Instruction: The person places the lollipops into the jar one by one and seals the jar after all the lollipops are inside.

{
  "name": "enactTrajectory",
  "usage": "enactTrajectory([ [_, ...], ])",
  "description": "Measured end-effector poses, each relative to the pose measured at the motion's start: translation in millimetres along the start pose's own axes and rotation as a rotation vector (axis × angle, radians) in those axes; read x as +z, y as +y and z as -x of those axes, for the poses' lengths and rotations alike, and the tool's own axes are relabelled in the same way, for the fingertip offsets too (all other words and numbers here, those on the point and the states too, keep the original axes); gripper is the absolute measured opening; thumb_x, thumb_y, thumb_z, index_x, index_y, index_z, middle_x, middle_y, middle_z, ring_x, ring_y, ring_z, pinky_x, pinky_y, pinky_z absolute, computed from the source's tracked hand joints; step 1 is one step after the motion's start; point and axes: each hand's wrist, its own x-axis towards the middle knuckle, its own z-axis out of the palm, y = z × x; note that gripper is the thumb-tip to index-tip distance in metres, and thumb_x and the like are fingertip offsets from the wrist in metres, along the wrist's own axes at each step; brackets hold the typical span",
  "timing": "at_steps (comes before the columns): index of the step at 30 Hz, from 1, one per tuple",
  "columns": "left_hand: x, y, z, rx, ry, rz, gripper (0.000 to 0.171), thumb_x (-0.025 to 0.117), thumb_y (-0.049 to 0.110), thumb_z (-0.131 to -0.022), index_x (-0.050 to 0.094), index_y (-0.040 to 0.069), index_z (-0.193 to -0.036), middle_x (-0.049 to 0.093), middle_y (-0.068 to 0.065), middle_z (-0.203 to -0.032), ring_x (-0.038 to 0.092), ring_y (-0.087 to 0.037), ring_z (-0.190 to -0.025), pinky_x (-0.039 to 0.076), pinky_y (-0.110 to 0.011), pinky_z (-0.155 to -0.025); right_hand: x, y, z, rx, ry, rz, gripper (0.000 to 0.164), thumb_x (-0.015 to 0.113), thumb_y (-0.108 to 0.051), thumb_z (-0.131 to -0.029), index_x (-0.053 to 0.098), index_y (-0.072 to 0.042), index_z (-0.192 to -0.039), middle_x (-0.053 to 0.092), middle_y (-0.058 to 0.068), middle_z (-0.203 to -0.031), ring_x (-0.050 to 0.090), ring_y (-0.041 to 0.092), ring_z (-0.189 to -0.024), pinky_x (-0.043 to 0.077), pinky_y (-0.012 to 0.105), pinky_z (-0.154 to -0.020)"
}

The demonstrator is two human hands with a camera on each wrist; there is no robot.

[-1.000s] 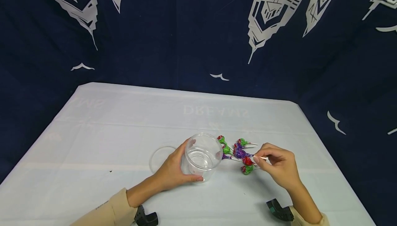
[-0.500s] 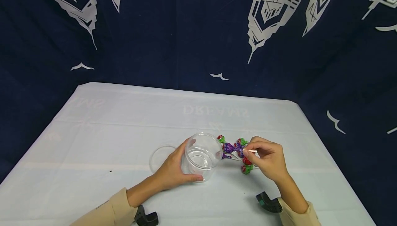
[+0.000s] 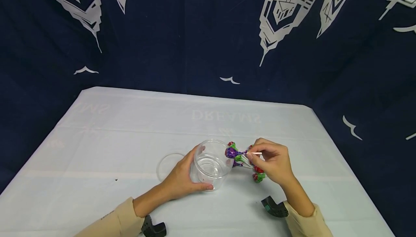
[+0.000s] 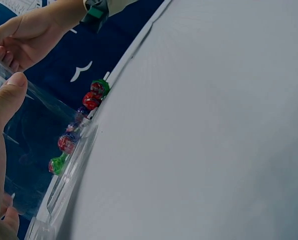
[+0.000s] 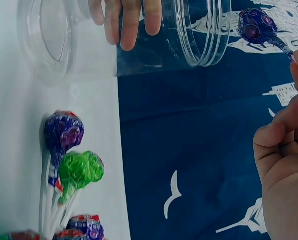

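Note:
My left hand grips a clear plastic jar from its left side, thumb at the front; the jar stands upright with its mouth open upwards. A purple-wrapped lollipop is pinched by its white stick between my right thumb and fingers. My right hand is to the right of the jar, and the candy head is beside the rim, level with the mouth in the right wrist view. Below that hand, several lollipops in green, red and purple wrappers, such as a green one, lie on the table, partly hidden.
A clear round lid or ring lies left of the jar, partly behind my left hand. The white cloth-covered table ends at a dark blue patterned curtain. A small dark speck is on the cloth at left.
My right hand has lifted the purple lollipop from the pile and moved left with it to the jar's rim. The left hand and jar have stayed in place.

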Motion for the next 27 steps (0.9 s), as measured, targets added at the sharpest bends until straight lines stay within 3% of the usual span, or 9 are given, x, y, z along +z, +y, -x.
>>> enactTrajectory([
  [21,-1.9,1.0,-0.3,0.008,0.006,-0.023,0.114,0.093,0.04,-0.065,0.027,0.017,-0.155,0.043,-0.006,-0.151,0.044,-0.023,-0.134,0.035,-0.048,-0.111,22,13,-3,0.103,-0.013,-0.006,0.01,0.069,0.016,-0.082,0.069,0.006,-0.083,0.062,0.009,-0.076,0.05,0.015,-0.069,0.043,0.022,-0.055],
  [27,-2.0,0.2,-0.4,0.008,-0.002,-0.016,0.114,0.092,0.039,-0.066,0.026,0.017,-0.156,0.044,-0.006,-0.149,0.045,-0.022,-0.133,0.037,-0.047,-0.11,27,16,-3,0.085,-0.047,-0.032,0.012,0.071,0.017,-0.08,0.07,0.007,-0.087,0.061,0.009,-0.076,0.05,0.015,-0.069,0.043,0.023,-0.052],
])
